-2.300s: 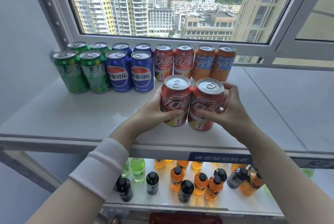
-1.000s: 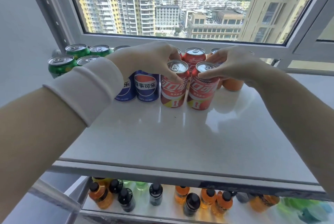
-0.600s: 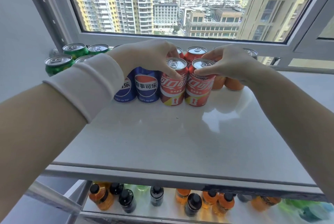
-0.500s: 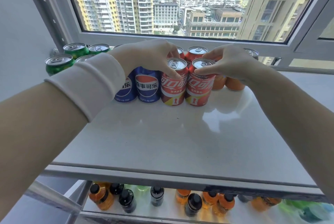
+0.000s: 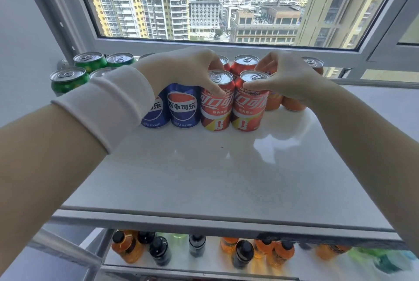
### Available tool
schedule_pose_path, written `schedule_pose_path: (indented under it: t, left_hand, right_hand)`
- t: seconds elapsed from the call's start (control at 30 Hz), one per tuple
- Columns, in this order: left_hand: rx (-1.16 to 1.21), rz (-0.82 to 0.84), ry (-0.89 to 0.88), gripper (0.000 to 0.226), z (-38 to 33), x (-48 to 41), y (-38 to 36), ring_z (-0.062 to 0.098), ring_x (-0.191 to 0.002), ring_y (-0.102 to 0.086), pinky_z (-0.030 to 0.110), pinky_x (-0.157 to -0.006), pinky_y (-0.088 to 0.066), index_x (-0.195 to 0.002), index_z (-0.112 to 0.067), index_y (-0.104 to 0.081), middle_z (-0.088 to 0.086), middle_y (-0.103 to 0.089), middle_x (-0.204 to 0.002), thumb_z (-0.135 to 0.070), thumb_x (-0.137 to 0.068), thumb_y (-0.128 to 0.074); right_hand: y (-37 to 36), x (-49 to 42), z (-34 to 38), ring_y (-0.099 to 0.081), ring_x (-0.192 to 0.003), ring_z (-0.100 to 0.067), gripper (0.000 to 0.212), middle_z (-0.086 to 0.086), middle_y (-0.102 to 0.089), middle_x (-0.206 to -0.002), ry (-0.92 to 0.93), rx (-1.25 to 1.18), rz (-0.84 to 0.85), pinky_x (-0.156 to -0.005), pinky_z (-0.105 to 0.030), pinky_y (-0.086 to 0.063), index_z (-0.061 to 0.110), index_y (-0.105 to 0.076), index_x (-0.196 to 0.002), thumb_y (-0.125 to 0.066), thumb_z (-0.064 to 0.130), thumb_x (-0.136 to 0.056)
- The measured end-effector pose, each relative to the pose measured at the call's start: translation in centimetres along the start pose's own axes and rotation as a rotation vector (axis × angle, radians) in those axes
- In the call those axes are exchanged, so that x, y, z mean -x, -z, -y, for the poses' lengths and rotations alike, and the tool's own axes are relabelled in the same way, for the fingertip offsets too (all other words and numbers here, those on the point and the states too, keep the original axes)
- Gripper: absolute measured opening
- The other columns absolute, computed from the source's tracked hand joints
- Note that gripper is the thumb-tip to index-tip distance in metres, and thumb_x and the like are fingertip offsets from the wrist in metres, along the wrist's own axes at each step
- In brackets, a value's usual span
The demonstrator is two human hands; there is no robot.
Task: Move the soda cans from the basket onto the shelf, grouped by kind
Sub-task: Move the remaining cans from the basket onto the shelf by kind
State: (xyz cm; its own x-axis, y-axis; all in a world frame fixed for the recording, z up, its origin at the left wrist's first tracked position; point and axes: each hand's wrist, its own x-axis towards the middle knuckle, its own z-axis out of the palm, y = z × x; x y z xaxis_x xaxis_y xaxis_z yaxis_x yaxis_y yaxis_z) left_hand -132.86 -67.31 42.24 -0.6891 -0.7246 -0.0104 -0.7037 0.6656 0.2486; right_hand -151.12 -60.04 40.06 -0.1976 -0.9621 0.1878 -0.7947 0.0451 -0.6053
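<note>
Now L hand (image 5: 192, 69) grips left red can (image 5: 216, 108), R hand (image 5: 286, 77) right red can (image 5: 248, 109).

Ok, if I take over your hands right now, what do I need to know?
Left hand grips the top of the left front red can; right hand grips the right front red can.
Both cans stand on the shelf, in front of two other red cans, between the blue cans and orange cans; green cans are far left.
Done: these two are placed with their kind.
Left: let go. The basket is out of view, so I cannot tell if more cans wait.
</note>
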Motion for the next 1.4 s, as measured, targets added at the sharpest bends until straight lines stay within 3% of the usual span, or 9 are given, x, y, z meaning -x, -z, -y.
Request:
schedule_pose_path:
  t: [0.23,0.4,0.5,0.6,0.77,0.9,1.1,1.27,1.4]
  left_hand:
    - [0.01,-0.016,0.023,0.073,0.0,0.4,-0.2,0.018,-0.118,-0.046,0.026,-0.09,-0.036,-0.136,-0.016,-0.041,0.002,-0.046,-0.137,-0.043,-0.076,-0.071]
    - [-0.031,-0.054,0.035,0.077,-0.2,0.7,-0.7,0.023,-0.125,-0.041,0.044,-0.105,-0.033,-0.137,-0.018,-0.036,0.005,-0.046,-0.137,-0.047,-0.075,-0.07]
    - [-0.032,-0.115,0.03,0.074,-0.3,1.3,-1.1,0.023,-0.126,-0.039,0.042,-0.105,-0.031,-0.137,-0.018,-0.037,0.004,-0.047,-0.135,-0.049,-0.076,-0.067]
    - [-0.034,-0.271,0.02,0.068,-0.5,2.1,-1.4,0.023,-0.124,-0.041,0.039,-0.102,-0.027,-0.134,-0.015,-0.04,0.006,-0.049,-0.134,-0.048,-0.08,-0.063]
    - [0.065,-0.585,-0.048,0.045,-1.6,4.8,-2.6,0.023,-0.119,-0.045,0.041,-0.104,-0.033,-0.128,-0.016,-0.048,0.007,-0.051,-0.128,-0.036,-0.089,-0.056]
    - [0.104,-0.71,-0.065,0.036,-2.9,7.4,-4.3,0.023,-0.122,-0.043,0.039,-0.106,-0.031,-0.126,-0.016,-0.05,0.007,-0.051,-0.128,-0.03,-0.092,-0.052]
    - [0.107,-0.74,-0.007,0.04,-7.2,13.7,-8.2,0.024,-0.122,-0.043,0.036,-0.106,-0.028,-0.127,-0.015,-0.05,0.007,-0.051,-0.128,-0.032,-0.091,-0.052]
    - [0.029,-0.729,0.032,0.042,-11.7,19.5,-11.8,0.026,-0.12,-0.045,0.036,-0.101,-0.03,-0.125,-0.014,-0.051,0.007,-0.053,-0.126,-0.033,-0.088,-0.049]
    - [-0.014,-0.682,0.07,0.041,-14.6,23.8,-14.8,0.024,-0.12,-0.045,0.034,-0.099,-0.029,-0.127,-0.013,-0.05,0.006,-0.051,-0.128,-0.031,-0.09,-0.05]
  right_hand:
    - [-0.5,0.4,-0.2,-0.046,-0.098,-0.012,0.051,0.003,-0.05,-0.105,0.054,0.025,-0.053,-0.079,-0.025,-0.036,0.012,-0.052,-0.109,-0.077,0.037,-0.072]
    - [-0.9,0.6,-0.3,-0.05,-0.103,-0.015,0.059,-0.003,-0.054,-0.114,0.054,0.017,-0.104,-0.082,-0.026,-0.039,0.011,-0.05,-0.115,-0.077,0.038,-0.071]
    - [-1.1,1.1,0.0,-0.051,-0.104,-0.017,0.063,-0.008,-0.054,-0.12,0.048,0.034,-0.154,-0.085,-0.028,-0.043,0.011,-0.048,-0.119,-0.076,0.041,-0.071]
    - [-1.0,2.0,0.5,-0.053,-0.105,-0.019,0.063,-0.008,-0.051,-0.122,0.036,0.012,-0.257,-0.09,-0.031,-0.045,0.011,-0.046,-0.121,-0.074,0.042,-0.074]
    - [-2.2,5.7,0.6,-0.048,-0.109,-0.017,0.051,-0.01,-0.045,-0.124,0.088,0.084,-0.464,-0.09,-0.019,-0.033,0.009,-0.048,-0.122,-0.068,0.032,-0.082]
    - [-4.1,9.1,0.5,-0.05,-0.112,-0.023,0.049,-0.011,-0.047,-0.122,0.148,0.079,-0.492,-0.097,-0.031,-0.041,0.008,-0.048,-0.122,-0.067,0.028,-0.082]
    - [-4.1,16.7,-0.5,-0.049,-0.112,-0.024,0.047,-0.012,-0.049,-0.121,0.2,0.105,-0.488,-0.088,-0.022,-0.036,0.006,-0.048,-0.123,-0.065,0.027,-0.084]
    - [-4.0,24.3,-2.0,-0.05,-0.111,-0.029,0.045,-0.017,-0.05,-0.119,0.29,0.167,-0.442,-0.092,-0.034,-0.042,0.002,-0.048,-0.121,-0.061,0.026,-0.085]
    - [-4.0,30.2,-3.2,-0.052,-0.111,-0.029,0.046,-0.018,-0.052,-0.118,0.305,0.185,-0.4,-0.094,-0.031,-0.04,0.0,-0.049,-0.122,-0.056,0.028,-0.087]
